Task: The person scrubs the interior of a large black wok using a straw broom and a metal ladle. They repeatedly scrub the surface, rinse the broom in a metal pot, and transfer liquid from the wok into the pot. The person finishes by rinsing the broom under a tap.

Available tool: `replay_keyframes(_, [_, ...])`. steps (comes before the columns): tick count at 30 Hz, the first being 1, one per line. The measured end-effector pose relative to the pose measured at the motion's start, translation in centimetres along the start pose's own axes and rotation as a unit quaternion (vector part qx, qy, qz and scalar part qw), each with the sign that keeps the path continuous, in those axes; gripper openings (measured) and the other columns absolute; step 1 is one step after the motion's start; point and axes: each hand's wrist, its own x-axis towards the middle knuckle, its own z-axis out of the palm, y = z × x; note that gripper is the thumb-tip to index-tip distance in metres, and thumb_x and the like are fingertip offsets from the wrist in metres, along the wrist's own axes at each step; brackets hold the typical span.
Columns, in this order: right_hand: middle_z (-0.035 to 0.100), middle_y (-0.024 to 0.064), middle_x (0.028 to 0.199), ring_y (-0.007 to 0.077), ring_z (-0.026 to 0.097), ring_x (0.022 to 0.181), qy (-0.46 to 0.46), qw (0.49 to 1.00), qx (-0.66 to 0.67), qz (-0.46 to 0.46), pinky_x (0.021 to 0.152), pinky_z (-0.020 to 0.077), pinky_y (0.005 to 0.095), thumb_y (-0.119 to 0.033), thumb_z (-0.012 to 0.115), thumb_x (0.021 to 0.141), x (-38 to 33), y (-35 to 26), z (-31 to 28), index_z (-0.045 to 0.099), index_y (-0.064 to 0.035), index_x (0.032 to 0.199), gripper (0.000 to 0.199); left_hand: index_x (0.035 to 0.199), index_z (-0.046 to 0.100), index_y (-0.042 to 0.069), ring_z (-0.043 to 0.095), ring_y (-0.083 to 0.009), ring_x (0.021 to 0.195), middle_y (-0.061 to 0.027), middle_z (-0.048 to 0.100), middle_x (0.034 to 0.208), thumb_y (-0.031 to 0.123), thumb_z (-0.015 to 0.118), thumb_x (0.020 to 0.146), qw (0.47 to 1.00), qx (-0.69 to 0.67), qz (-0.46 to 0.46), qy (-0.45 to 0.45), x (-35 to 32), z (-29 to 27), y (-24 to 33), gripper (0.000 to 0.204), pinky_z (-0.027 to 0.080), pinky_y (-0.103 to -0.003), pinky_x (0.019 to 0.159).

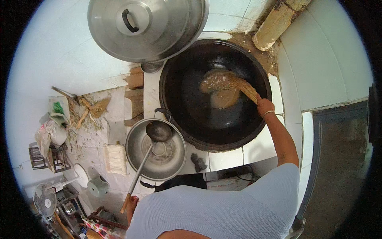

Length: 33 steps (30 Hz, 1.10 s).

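Item: straw brush [246, 89], one, long, pale brown bundle. Location: inside the large black wok [191, 119], bristle end in a shallow brownish pool [223, 98], upper end toward the wok's right rim. My right hand [264, 106] has its fingers closed around that upper end. Handling, my estimate: light when dry, heavier wet; firm where bound, springy at the spread tips. Best hold: the dry end, high up, clear of the liquid.

Item: wok, set into the white-tiled tabletop [227, 159]. Estimate: heavy, rigid, slick within; nothing to lift, rim the only hold.

Item: ladle [158, 131], dark bowl, long shaft with wooden end. Bowl lies over the two-handled metal pan [179, 157], shaft slanting across its near rim. Estimate: stiff, bowl-heavy; best held by the wooden end. My left hand [132, 204] is at that end, partly hidden; whether its fingers grip the wood, I cannot tell.

Item: domed metal lid [159, 36], dark handle, beyond the wok.
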Motion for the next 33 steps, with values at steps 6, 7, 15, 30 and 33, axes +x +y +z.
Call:
replay_keyframes(6, [0.061, 0.0216, 0.098, 0.0350, 0.059, 0.091, -0.227, 0.922, 0.018, -0.312, 0.078, 0.0485, 0.0382, -0.030, 0.064, 0.070, -7.6, -2.7, 4.3, 0.051, -0.0032, 0.114, 0.052, 0.099, 0.053, 0.003, 0.058, -0.0147, 0.065, -0.0049, 0.058, 0.075, 0.011, 0.060, 0.078, 0.998, -0.036, -0.021, -0.038, 2.5, 1.6, -1.7, 0.023, 0.046, -0.028, 0.052])
replay_keyframes(7, [0.062, 0.0199, 0.092, 0.0317, 0.062, 0.078, -0.219, 0.904, 0.167, -0.326, 0.069, 0.0503, 0.0394, -0.028, 0.061, 0.077, -9.1, -3.5, 3.8, 0.046, -0.0095, 0.122, 0.051, 0.099, 0.053, 0.003, 0.058, -0.0145, 0.065, -0.0048, 0.058, 0.075, 0.011, 0.060, 0.078, 0.998, -0.041, -0.001, -0.040, 3.2, 1.4, -3.0, 0.023, 0.046, -0.028, 0.052])
replay_keyframes(15, [0.053, 0.0066, 0.078, 0.0128, 0.051, 0.057, -0.331, 0.824, 0.406, -0.216, 0.051, 0.0485, 0.0275, -0.027, 0.053, 0.087, -12.5, -8.5, -3.2, 0.021, -0.0213, 0.139, 0.062, 0.099, 0.053, 0.006, 0.058, -0.0141, 0.064, -0.0026, 0.057, 0.074, 0.011, 0.061, 0.079, 0.993, -0.072, -0.096, -0.005, 1.1, 1.8, 1.5, 0.022, 0.045, -0.027, 0.052])
replay_keyframes(30, [0.060, 0.0219, 0.100, 0.0326, 0.058, 0.094, -0.288, 0.840, 0.298, -0.350, 0.081, 0.0451, 0.0402, -0.033, 0.050, 0.086, -11.5, -10.5, 0.0, 0.032, -0.0092, 0.134, 0.057, 0.097, 0.058, -0.001, 0.060, -0.0140, 0.070, -0.0064, 0.063, 0.081, 0.009, 0.065, 0.077, 0.998, 0.045, 0.019, -0.027, 2.0, -0.2, -1.1, 0.023, 0.050, -0.028, 0.063])
replay_keyframes(33, [0.059, 0.0164, 0.108, 0.0307, 0.058, 0.097, -0.283, 0.926, 0.063, -0.242, 0.084, 0.0455, 0.0390, -0.035, 0.053, 0.082, -7.5, -6.3, 2.5, 0.057, -0.0053, 0.111, 0.042, 0.096, 0.058, -0.001, 0.060, -0.0140, 0.070, -0.0063, 0.063, 0.081, 0.009, 0.065, 0.077, 0.998, 0.052, 0.020, -0.029, 2.1, 0.0, -0.4, 0.023, 0.050, -0.028, 0.063])
